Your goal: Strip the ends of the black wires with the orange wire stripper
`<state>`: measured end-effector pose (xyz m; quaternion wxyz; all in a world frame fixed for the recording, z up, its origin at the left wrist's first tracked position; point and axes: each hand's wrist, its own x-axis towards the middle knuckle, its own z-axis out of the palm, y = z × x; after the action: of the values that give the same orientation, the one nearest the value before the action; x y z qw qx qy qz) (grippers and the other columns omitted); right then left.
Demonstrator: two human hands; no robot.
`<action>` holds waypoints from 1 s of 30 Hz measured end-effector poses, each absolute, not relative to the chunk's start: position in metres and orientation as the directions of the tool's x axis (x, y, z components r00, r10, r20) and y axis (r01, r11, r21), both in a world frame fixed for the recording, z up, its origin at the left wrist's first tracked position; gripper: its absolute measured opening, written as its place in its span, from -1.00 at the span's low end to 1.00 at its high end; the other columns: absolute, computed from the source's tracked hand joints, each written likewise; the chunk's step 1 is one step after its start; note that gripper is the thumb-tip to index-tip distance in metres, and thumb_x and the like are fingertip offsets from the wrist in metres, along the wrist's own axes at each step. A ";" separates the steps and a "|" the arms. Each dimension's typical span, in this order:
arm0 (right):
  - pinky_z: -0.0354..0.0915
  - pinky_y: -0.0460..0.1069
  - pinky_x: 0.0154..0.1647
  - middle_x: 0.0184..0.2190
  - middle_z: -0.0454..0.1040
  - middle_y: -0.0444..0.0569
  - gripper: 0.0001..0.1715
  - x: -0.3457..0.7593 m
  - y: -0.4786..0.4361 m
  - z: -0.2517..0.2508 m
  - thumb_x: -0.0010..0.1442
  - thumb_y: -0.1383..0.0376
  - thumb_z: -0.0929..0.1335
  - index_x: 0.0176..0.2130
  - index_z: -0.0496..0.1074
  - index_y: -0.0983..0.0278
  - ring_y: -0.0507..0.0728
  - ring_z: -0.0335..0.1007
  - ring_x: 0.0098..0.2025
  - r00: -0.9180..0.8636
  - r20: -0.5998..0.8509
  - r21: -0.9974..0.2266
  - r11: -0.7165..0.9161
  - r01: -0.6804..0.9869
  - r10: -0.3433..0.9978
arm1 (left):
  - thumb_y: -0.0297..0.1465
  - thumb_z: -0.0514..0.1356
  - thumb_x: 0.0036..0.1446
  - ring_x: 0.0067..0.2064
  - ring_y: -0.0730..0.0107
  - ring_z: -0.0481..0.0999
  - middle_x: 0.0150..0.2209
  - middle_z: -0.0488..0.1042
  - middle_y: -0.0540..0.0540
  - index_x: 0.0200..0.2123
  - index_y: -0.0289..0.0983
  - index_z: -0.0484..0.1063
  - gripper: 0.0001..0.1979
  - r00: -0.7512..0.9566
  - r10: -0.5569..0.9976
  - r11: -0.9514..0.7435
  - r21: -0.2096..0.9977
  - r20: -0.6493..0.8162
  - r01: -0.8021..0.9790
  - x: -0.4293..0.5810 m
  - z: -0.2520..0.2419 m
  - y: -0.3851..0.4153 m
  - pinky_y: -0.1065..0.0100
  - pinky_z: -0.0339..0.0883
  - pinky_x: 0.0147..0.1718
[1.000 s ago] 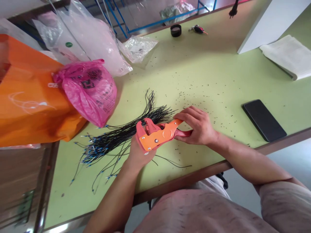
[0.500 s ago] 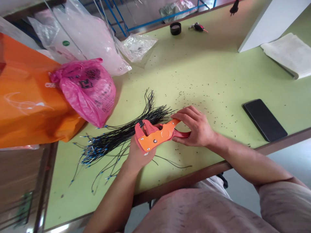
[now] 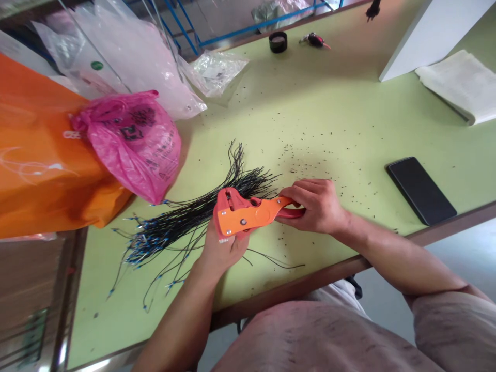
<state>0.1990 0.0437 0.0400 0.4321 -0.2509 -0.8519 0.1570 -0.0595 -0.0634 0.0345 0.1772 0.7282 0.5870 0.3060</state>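
Squeezing shut since half a second ago, the right hand (image 3: 318, 207) brings the handles (image 3: 291, 213) of the orange-and-red tool (image 3: 258, 214) together, jaws closing up; its fingers curl tight around them; left hand (image 3: 221, 250) sits behind the tool's head, fingers mostly hidden, their grip impossible to tell; black wires (image 3: 189, 211) lie bundled beneath on the green table (image 3: 329, 98); pink bag (image 3: 135, 144) beyond, phone (image 3: 422, 191) off right.
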 end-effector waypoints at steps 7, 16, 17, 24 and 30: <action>0.21 -0.06 -0.51 -0.44 0.49 -0.14 -0.17 0.207 0.060 0.052 0.11 -0.39 0.60 -0.17 0.59 0.28 -0.01 0.25 -0.48 -0.336 0.357 -0.881 0.433 0.188 0.872 | -0.27 0.04 0.65 0.00 0.23 0.75 0.03 0.76 -0.17 0.18 -0.21 0.66 -0.60 0.334 0.931 -0.358 0.567 0.149 0.742 -0.026 0.057 -0.054 0.21 0.64 0.06; 0.39 -0.01 -0.36 -0.35 0.51 -0.12 -0.10 0.206 0.070 0.051 0.00 -0.43 0.63 -0.10 0.58 0.23 0.03 0.32 -0.39 -0.286 0.315 -0.914 0.370 0.166 0.905 | -0.29 0.10 0.63 -0.06 0.14 0.72 -0.07 0.73 -0.18 0.23 -0.24 0.63 -0.65 0.656 0.754 -0.618 0.348 0.010 0.705 0.016 0.050 -0.076 0.08 0.60 0.04; 0.41 -0.01 -0.35 -0.34 0.52 -0.11 -0.09 0.205 0.069 0.050 0.01 -0.43 0.63 -0.09 0.58 0.23 0.03 0.34 -0.38 -0.291 0.314 -0.912 0.372 0.171 0.904 | -0.25 0.12 0.63 -0.02 0.16 0.72 -0.03 0.74 -0.17 0.19 -0.22 0.64 -0.67 0.656 0.750 -0.633 0.378 0.083 0.676 0.014 0.058 -0.078 0.10 0.61 0.06; 0.47 0.00 -0.31 -0.30 0.56 -0.09 -0.11 0.203 0.066 0.047 0.05 -0.42 0.61 -0.05 0.58 0.22 0.05 0.41 -0.35 -0.309 0.284 -0.919 0.349 0.180 0.908 | -0.23 0.23 0.54 -0.07 0.16 0.72 -0.11 0.74 -0.12 -0.05 -0.15 0.67 -0.79 0.189 0.943 -0.300 0.453 0.273 0.840 -0.037 0.078 -0.065 0.16 0.62 -0.02; 0.46 0.00 -0.31 -0.30 0.55 -0.09 -0.13 0.202 0.068 0.043 0.06 -0.37 0.63 -0.03 0.59 0.24 0.05 0.40 -0.35 -0.310 0.288 -0.922 0.350 0.165 0.906 | -0.15 0.20 0.50 -0.01 0.02 0.69 -0.09 0.74 -0.16 -0.08 -0.17 0.67 -0.71 0.102 0.994 -0.105 0.330 0.029 0.938 -0.068 0.042 -0.055 0.11 0.57 -0.04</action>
<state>0.2024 0.0675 0.0431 0.4422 -0.3866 -0.6924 0.4192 -0.0681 -0.0551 0.0419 0.1149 0.7332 0.6589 0.1228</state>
